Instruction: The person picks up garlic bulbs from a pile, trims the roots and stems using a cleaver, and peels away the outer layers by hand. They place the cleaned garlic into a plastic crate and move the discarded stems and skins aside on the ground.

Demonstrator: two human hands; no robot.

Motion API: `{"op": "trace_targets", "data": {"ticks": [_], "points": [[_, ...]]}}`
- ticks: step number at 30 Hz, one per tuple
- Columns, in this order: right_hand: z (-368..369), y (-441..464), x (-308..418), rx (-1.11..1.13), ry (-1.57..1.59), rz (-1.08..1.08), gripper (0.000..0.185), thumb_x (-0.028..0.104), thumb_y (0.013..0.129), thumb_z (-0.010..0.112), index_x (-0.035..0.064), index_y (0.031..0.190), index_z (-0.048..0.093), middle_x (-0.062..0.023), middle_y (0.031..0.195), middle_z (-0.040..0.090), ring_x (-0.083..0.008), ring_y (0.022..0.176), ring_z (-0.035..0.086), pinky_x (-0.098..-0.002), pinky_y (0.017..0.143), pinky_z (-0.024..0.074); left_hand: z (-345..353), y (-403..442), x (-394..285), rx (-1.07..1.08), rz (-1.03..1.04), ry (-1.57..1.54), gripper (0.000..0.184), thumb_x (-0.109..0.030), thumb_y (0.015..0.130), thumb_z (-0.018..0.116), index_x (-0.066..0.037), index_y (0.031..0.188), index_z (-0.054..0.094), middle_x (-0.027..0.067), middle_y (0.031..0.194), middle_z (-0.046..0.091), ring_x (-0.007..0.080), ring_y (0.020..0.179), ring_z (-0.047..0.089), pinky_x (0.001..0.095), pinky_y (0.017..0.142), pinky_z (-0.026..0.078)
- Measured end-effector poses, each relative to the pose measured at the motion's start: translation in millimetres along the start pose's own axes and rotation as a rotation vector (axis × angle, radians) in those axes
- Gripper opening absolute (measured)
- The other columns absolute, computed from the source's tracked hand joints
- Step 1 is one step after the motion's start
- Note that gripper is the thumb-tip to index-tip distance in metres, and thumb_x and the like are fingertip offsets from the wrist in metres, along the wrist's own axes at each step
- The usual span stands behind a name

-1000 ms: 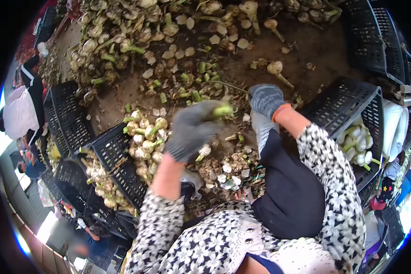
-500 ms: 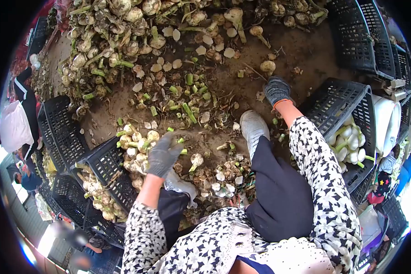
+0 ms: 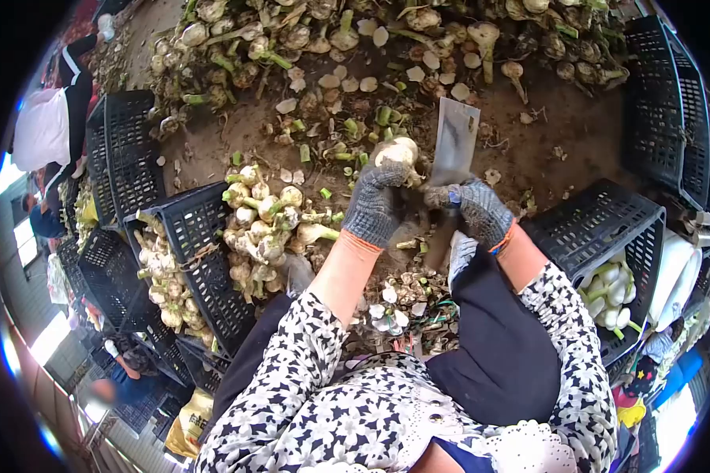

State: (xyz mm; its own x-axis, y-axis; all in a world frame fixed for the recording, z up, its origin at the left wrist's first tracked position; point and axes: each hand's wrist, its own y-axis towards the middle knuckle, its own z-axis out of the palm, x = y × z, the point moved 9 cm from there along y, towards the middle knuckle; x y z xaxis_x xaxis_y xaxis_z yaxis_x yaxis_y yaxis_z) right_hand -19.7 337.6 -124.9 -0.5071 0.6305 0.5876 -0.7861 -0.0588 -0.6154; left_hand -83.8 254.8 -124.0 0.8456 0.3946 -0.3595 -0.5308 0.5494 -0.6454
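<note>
My left hand (image 3: 375, 205), in a grey knit glove, is closed round a garlic bulb (image 3: 397, 151) that shows above the fingers. Close on its right, my right hand (image 3: 481, 209), gloved too, is wrapped round the handle of a cleaver (image 3: 454, 140). The broad blade points up and away from me, right of the bulb, with a gap between them. A pile of trimmed garlic bulbs (image 3: 264, 217) lies left of my left hand. Cut green stem pieces (image 3: 351, 130) are scattered on the ground beyond my hands.
A large heap of garlic with stems (image 3: 292, 35) spans the far side. Black crates stand at left (image 3: 205, 260), right (image 3: 599, 225) and far right (image 3: 663, 110); the near right one holds white garlic (image 3: 610, 290). Another person (image 3: 43, 130) is at the far left, one more (image 3: 126, 382) lower left.
My left hand has come from the garlic pile to the middle and now holds a bulb. My right hand has moved nearer to it, with the cleaver blade now showing broad side on.
</note>
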Motion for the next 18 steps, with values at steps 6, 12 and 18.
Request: {"op": "trace_targets", "data": {"ticks": [6,12,18], "points": [[13,-16,76,-0.348,-1.23,-0.396,0.015,0.018,0.07,0.059,0.0094,0.082,0.062,-0.0114,0.063,0.059,-0.0204,0.055,0.058,-0.0301,0.05,0.0445,19,-9,-41,0.079,0.315,0.8,0.055,0.001,0.061,0.06,-0.007,0.111,0.041,0.005,0.093,0.052,0.0122,0.074,0.054,0.0244,0.06,0.05],[60,-2,71,-0.17,-1.839,-0.454,0.026,0.019,0.06,0.061,0.012,0.085,0.057,-0.0071,0.069,0.057,-0.025,0.063,0.056,-0.0372,0.055,0.043,-10,-12,-31,-0.138,0.207,0.928,0.048,-0.023,0.069,0.063,-0.003,0.108,0.043,0.0059,0.095,0.053,0.014,0.079,0.052,0.0264,0.067,0.042],[69,-13,72,-0.189,-1.801,-0.681,0.015,0.017,0.066,0.051,0.0115,0.079,0.058,-0.0058,0.061,0.055,-0.0216,0.059,0.057,-0.0369,0.049,0.042,-25,-7,-22,-0.147,0.177,1.002,0.058,-0.019,0.066,0.069,0.0,0.11,0.036,0.008,0.091,0.055,0.0129,0.082,0.054,0.024,0.072,0.045]]}}
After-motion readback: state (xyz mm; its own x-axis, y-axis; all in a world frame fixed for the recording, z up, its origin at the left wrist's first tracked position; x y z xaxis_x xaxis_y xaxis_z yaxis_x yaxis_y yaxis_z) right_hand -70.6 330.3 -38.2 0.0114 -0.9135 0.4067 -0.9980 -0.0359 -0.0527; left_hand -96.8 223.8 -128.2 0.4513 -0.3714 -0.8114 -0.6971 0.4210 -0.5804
